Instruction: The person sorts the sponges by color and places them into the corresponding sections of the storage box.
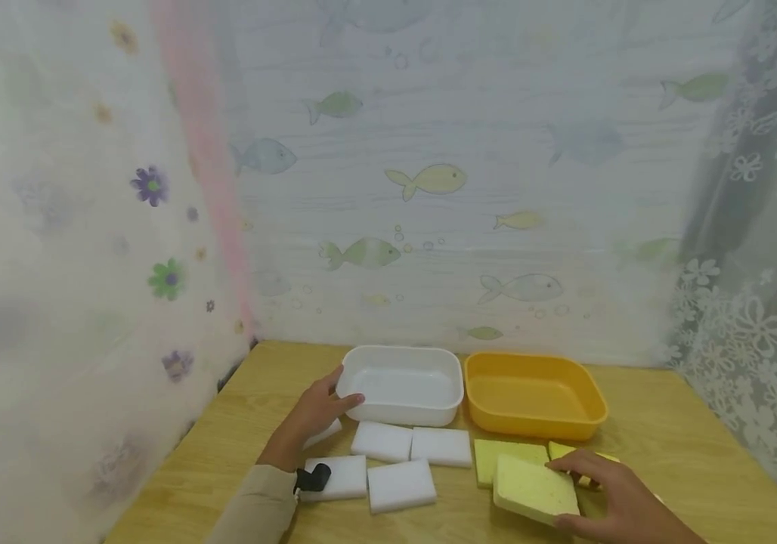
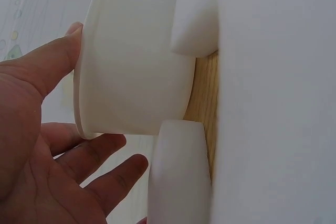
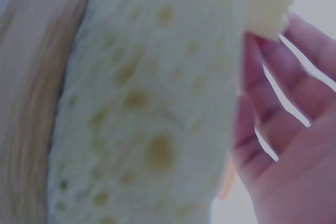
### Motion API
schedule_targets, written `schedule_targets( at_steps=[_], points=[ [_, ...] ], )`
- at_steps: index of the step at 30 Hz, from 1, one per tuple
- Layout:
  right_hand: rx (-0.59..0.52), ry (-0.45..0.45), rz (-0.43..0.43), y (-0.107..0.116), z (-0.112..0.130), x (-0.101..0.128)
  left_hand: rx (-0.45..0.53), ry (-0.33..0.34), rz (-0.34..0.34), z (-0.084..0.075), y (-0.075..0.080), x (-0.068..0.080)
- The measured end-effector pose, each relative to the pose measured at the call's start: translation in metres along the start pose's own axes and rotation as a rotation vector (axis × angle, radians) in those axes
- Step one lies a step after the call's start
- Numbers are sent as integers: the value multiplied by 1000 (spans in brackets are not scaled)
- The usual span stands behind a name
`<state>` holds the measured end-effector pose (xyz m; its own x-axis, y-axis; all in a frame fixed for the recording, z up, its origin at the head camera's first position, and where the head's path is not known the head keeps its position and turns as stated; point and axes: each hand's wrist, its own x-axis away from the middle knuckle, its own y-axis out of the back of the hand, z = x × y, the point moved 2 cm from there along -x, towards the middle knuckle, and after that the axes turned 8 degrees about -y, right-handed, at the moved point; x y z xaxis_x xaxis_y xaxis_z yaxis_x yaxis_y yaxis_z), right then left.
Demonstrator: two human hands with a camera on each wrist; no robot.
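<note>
My left hand [image 1: 314, 414] grips the left end of a white plastic basin [image 1: 402, 415], thumb over the rim and fingers along the outside. In the left wrist view the same basin [image 2: 131, 61] shows its side wall, with a white sponge block [image 2: 181, 171] close to my fingers. My right hand [image 1: 609, 491] holds a thick yellow sponge [image 1: 536, 487] between thumb and fingers, tilted above the table. Under and behind it lie other yellow sponges [image 1: 507, 449], partly hidden. Close to the right wrist camera, a porous sponge [image 3: 142, 103] fills much of the view.
An orange basin [image 1: 531, 423] stands right of the white one at the back of the wooden table [image 1: 191, 491]. Several white sponge blocks [image 1: 400, 485] lie in front of the white basin. Curtains with fish [image 1: 361, 253] and flowers hang around the table.
</note>
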<state>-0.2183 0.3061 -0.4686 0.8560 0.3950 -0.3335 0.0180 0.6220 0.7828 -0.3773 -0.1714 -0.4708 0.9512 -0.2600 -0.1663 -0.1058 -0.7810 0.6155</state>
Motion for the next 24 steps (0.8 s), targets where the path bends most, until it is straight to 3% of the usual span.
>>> schedule_targets(
  at_steps=[9, 16, 24],
  points=[
    [99, 5, -150, 7, 21, -20, -12, -4, -12, -3, 0, 2],
    [77, -32, -147, 11, 26, -49, -20, 2, -16, -1, 0, 2],
    [147, 17, -181, 3, 25, -83, 15, 6, -7, -1, -1, 2]
  ],
)
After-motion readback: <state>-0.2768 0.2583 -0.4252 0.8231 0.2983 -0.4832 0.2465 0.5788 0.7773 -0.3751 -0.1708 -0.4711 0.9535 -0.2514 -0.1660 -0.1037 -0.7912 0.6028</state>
